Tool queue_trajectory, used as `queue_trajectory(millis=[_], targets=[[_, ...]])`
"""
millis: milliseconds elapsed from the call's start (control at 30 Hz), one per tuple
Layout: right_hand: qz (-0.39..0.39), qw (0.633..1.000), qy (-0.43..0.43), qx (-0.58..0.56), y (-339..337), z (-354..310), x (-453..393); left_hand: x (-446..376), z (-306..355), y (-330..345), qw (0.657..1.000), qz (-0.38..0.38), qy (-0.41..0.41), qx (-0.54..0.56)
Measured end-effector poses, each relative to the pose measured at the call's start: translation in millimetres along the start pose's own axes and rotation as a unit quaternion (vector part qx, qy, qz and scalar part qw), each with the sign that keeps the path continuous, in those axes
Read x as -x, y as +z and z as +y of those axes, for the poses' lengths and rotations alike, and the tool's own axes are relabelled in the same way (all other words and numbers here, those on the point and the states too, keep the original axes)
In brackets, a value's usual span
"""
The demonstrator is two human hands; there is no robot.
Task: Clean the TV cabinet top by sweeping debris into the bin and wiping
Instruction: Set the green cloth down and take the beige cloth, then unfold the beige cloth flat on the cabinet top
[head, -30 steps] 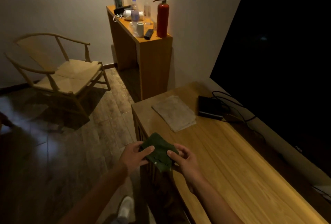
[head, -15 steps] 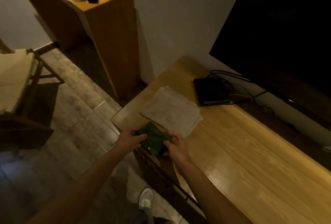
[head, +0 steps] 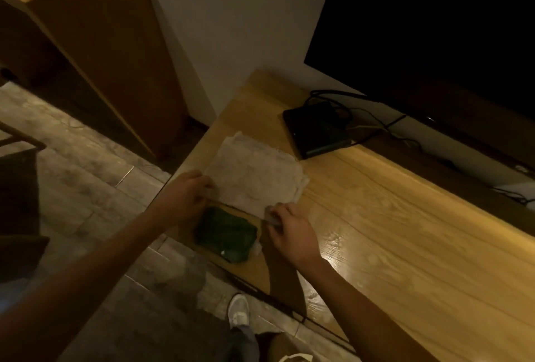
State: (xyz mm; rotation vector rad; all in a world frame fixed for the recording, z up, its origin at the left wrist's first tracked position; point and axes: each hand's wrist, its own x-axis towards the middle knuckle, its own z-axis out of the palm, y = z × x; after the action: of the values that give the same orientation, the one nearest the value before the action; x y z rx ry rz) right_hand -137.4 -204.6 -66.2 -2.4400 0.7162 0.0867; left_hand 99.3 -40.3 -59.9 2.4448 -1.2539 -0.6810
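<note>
At the near left corner of the desk [head: 390,217], your left hand [head: 185,196] pinches the left edge of the pale cloth [head: 257,176] — its grip is closed on the fabric. Your right hand [head: 289,231] holds the cloth's near right corner, fingers curled on it. Between both hands, the green cloth [head: 228,234] lies folded on the desk, just beside the front edge. Behind the pale cloth, a black box [head: 315,130] with cables sits below the dark TV [head: 434,29].
</note>
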Motion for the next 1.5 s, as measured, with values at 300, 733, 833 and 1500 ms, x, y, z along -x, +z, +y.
queue_trajectory(millis=[300,733,833,1500], targets=[[-0.006,0.992,-0.029,0.119,-12,2,-11,-23,1,1,0.946,-0.049,0.109,-0.301],[0.145,0.986,0.029,0.073,-163,28,58,-5,148,-68,0.974,0.106,0.178,-0.096],[0.165,0.982,0.043,0.075,-193,51,85,-4,194,-70,0.969,0.108,0.212,-0.068],[0.177,0.960,0.209,-0.049,-29,159,283,110,229,141,0.969,-0.083,0.233,-0.026]])
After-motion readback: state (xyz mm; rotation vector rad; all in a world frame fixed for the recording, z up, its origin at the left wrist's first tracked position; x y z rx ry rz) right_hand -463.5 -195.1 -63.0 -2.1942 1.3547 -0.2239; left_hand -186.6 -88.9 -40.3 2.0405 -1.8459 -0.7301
